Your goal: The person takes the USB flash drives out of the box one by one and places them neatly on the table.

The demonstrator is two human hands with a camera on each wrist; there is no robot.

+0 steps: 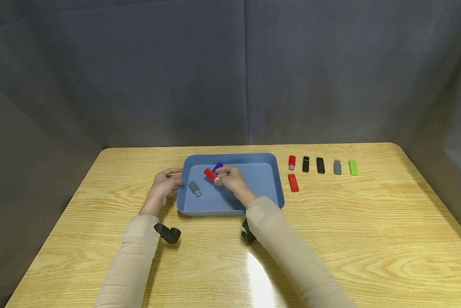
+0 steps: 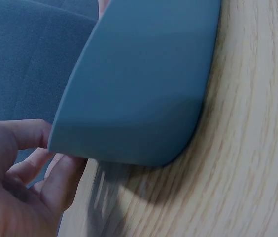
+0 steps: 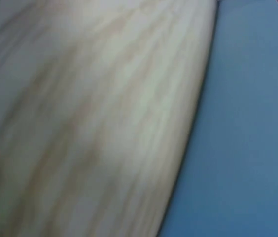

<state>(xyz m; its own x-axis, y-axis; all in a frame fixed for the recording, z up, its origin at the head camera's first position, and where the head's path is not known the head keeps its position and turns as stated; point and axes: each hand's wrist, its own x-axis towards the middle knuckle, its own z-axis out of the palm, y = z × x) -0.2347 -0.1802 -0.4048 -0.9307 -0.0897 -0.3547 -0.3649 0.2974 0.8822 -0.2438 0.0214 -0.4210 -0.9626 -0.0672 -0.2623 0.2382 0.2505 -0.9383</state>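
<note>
In the head view, my right hand (image 1: 233, 179) reaches over a blue tray (image 1: 261, 184) and pinches a red USB stick (image 1: 210, 174) between thumb and fingers. Just behind it, a purple USB stick (image 1: 217, 166) lies in the tray, partly covered. A grey USB stick (image 1: 195, 189) with a clear end rests near the tray's left side. My left hand (image 1: 166, 186) touches the tray's left wall with loosely extended fingers. Up close in the left wrist view, its fingertips meet the tray's corner (image 2: 129, 113). The right wrist view shows the tray wall (image 3: 242, 128), not the held stick.
Right of the tray, a row on the wooden table (image 1: 369, 231) holds a red USB stick (image 1: 292, 163), two black ones (image 1: 305, 164), a grey one (image 1: 337, 167) and a green one (image 1: 353, 167). Another red stick (image 1: 294, 182) lies in front. A dark curtain (image 1: 176, 77) hangs behind.
</note>
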